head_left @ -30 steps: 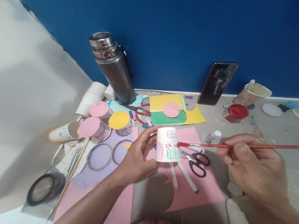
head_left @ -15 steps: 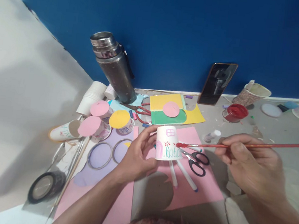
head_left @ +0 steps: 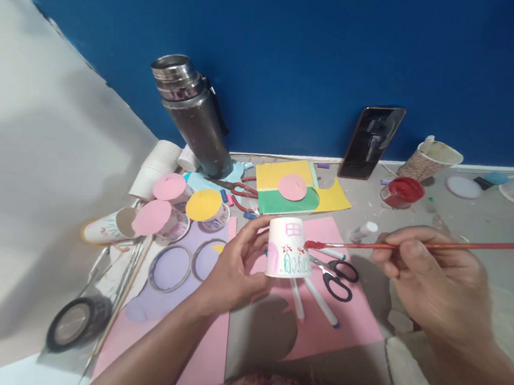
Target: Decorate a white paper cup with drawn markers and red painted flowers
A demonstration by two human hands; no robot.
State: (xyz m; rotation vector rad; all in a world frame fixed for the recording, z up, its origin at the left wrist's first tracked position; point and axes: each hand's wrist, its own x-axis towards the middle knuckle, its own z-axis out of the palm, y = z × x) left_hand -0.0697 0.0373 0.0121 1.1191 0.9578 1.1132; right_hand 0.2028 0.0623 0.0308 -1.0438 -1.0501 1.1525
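My left hand (head_left: pixel 240 264) is closed around a white paper cup (head_left: pixel 288 248), held upside down above the pink paper. The cup carries a pink window, a pink door shape, green squiggles and small red dabs. In my right hand (head_left: pixel 431 278) is a thin red paintbrush (head_left: pixel 371 246), gripped between thumb and fingers. Its red-loaded tip lies at the right side of the cup; whether it touches is hard to tell. Behind the cup, black-handled scissors (head_left: pixel 338 279) and white markers (head_left: pixel 321 302) rest on pink paper (head_left: pixel 353 325). An open jar of red paint (head_left: pixel 402 193) stands farther back.
Left of the cup stand decorated cups topped with pink (head_left: pixel 152 218) and yellow discs (head_left: pixel 203 205), beside stacked white cups (head_left: pixel 155 166). A steel flask (head_left: pixel 195 118) and a phone (head_left: pixel 371 143) lean near the blue wall. Tape rolls (head_left: pixel 170 268) lie on purple paper.
The brush and right hand have shifted very slightly, with the tip still by the cup's right side. The whole view has moved a little; the left hand keeps its hold.
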